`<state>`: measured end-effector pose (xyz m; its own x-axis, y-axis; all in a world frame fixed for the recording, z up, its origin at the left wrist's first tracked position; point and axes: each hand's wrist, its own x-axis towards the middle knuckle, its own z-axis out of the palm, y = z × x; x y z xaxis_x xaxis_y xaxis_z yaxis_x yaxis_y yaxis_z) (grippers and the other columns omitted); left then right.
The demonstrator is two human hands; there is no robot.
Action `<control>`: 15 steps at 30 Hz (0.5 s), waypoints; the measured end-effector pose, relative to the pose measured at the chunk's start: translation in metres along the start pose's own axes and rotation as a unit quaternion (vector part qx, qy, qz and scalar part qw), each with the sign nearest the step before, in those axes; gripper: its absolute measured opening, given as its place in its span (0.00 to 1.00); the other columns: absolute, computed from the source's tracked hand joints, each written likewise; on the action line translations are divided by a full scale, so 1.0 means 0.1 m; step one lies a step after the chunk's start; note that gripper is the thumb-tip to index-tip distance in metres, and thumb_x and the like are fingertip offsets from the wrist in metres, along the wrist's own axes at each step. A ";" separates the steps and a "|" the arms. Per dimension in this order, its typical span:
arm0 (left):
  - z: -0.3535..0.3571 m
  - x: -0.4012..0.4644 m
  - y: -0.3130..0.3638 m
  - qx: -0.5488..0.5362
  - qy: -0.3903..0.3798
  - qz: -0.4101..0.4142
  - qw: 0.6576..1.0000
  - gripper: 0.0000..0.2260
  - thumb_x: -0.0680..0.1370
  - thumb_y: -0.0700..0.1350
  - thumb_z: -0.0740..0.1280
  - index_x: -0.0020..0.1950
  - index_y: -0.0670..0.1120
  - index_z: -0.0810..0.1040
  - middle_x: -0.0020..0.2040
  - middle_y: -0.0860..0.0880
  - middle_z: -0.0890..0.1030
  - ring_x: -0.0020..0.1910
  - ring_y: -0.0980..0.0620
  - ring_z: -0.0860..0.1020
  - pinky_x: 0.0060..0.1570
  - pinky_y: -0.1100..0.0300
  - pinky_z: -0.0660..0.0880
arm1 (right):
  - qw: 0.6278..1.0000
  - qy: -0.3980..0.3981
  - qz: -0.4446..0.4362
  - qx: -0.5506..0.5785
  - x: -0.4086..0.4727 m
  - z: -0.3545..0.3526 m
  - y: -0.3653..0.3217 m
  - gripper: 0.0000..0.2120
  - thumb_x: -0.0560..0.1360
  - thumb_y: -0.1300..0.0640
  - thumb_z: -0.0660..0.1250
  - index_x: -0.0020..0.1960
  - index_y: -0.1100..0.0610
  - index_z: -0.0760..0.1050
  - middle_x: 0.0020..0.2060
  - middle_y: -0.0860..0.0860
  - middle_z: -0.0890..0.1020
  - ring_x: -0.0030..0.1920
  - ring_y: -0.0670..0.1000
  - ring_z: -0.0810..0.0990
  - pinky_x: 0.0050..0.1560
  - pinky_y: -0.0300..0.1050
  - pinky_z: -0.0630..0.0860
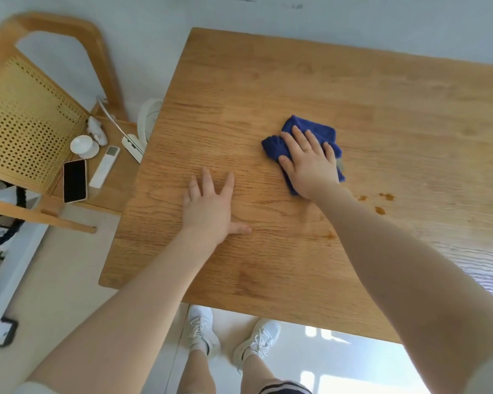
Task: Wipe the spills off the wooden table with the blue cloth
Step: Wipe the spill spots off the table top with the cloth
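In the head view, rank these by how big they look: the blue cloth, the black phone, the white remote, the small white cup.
Largest to smallest as they look:
1. Blue cloth, partly hidden under the right hand
2. Black phone and white remote: too alike to rank
3. Small white cup

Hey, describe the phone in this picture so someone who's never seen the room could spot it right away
Look left of the wooden table to the wooden chair with the woven cane back. On its seat, nearest the cane panel, lies the phone, flat and screen up. Its black glass sets it apart from the slim white remote beside it and the round white dish behind.
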<state>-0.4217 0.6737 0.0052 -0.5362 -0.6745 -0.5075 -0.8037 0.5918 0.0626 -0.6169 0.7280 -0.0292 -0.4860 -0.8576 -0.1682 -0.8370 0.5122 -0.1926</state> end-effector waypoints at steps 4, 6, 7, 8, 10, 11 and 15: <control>0.00 -0.03 0.01 0.012 0.000 -0.002 1.000 0.50 0.68 0.68 0.65 0.76 0.53 0.36 0.75 0.39 0.35 0.74 0.38 0.37 0.72 0.40 0.41 | 0.999 0.014 -0.050 -0.014 -0.49 0.11 -0.08 0.25 0.79 0.43 0.47 0.75 0.47 0.51 0.76 0.48 0.53 0.75 0.52 0.49 0.72 0.56 0.46; -0.01 -0.04 0.04 0.022 0.000 0.004 1.000 0.49 0.69 0.66 0.65 0.76 0.53 0.36 0.75 0.42 0.33 0.73 0.39 0.33 0.71 0.40 0.38 | 0.993 0.008 -0.110 -0.029 -0.88 0.20 -0.11 0.27 0.77 0.41 0.45 0.74 0.48 0.55 0.75 0.49 0.58 0.75 0.53 0.54 0.71 0.57 0.50; -0.02 -0.04 0.06 0.023 0.001 0.007 1.000 0.48 0.70 0.65 0.66 0.76 0.53 0.35 0.75 0.43 0.31 0.73 0.39 0.32 0.71 0.41 0.37 | 0.990 0.002 -0.135 -0.031 -0.98 0.21 -0.09 0.27 0.77 0.41 0.45 0.74 0.48 0.57 0.74 0.49 0.60 0.74 0.54 0.56 0.71 0.57 0.51; -0.03 -0.05 0.07 0.023 0.000 0.010 1.000 0.48 0.70 0.64 0.66 0.75 0.53 0.35 0.75 0.44 0.31 0.73 0.39 0.32 0.71 0.41 0.36 | 0.988 -0.009 -0.152 -0.032 -1.00 0.21 -0.04 0.27 0.76 0.40 0.45 0.73 0.48 0.59 0.74 0.49 0.61 0.74 0.54 0.58 0.71 0.58 0.52; -0.05 -0.06 0.10 0.021 0.005 0.023 0.999 0.46 0.71 0.62 0.66 0.75 0.54 0.35 0.75 0.46 0.31 0.73 0.39 0.32 0.71 0.42 0.36 | 0.988 -0.012 -0.152 -0.028 -0.81 0.13 0.06 0.28 0.75 0.39 0.44 0.73 0.47 0.59 0.74 0.48 0.60 0.74 0.53 0.57 0.71 0.57 0.51; -0.05 -0.07 0.11 0.021 0.012 0.036 0.999 0.45 0.73 0.61 0.66 0.76 0.54 0.36 0.75 0.47 0.32 0.73 0.40 0.32 0.72 0.42 0.37 | 0.991 -0.001 -0.130 -0.026 -0.65 0.10 0.11 0.29 0.75 0.39 0.43 0.73 0.46 0.57 0.74 0.48 0.59 0.75 0.52 0.55 0.71 0.56 0.50; -0.03 -0.14 0.13 0.016 -0.017 0.108 0.994 0.36 0.78 0.52 0.62 0.76 0.57 0.40 0.76 0.54 0.36 0.74 0.44 0.34 0.71 0.45 0.36 | 1.000 0.012 -0.027 -0.003 -0.19 0.01 0.20 0.25 0.79 0.43 0.49 0.75 0.46 0.52 0.76 0.47 0.54 0.75 0.51 0.49 0.72 0.56 0.46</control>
<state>-0.4258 0.6896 0.0154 -0.6864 -0.5145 -0.5140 -0.6614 0.7355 0.1471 -0.6239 0.7540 -0.0308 -0.4455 -0.8853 -0.1337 -0.8642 0.4642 -0.1942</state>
